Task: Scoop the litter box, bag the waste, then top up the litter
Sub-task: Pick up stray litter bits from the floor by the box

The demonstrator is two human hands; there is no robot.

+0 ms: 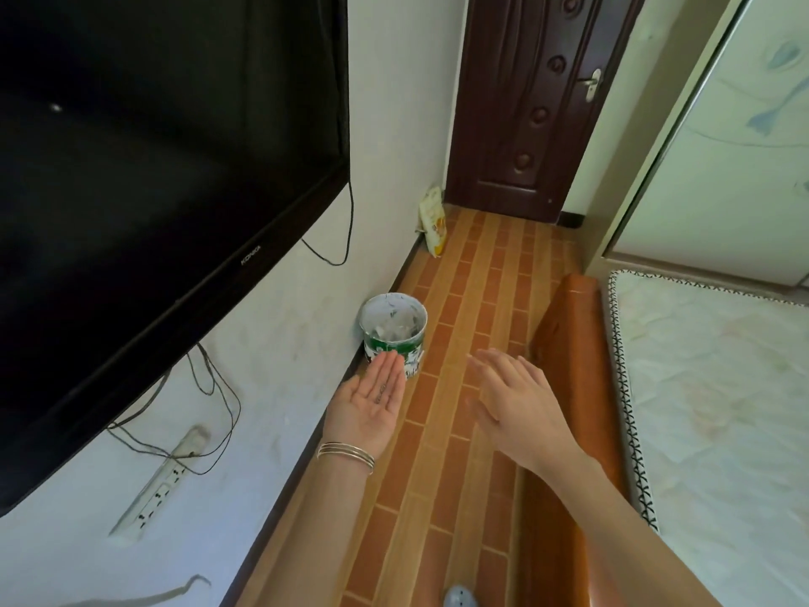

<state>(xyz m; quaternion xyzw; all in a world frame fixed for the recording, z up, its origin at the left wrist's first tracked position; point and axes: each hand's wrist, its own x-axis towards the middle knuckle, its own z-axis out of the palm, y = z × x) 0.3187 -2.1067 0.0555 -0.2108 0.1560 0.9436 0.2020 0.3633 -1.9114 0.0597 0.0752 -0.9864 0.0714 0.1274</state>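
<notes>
Right hand [516, 405] palm down, left hand [372, 400] palm up, near green bucket [394, 330].

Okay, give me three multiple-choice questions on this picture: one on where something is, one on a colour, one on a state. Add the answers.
1. Where is the yellow bag?
A. on the mattress
B. on the floor by the dark door
C. under the television

2. What colours are on the outside of the round bin?
A. red and black
B. green and white
C. plain blue

3. How is the left hand?
A. open, palm up
B. gripping a scoop
C. closed in a fist

Answers:
1 B, the bag leans against the wall next to the door.
2 B, its wall is green with white markings.
3 A, the fingers are straight and hold nothing.
</notes>
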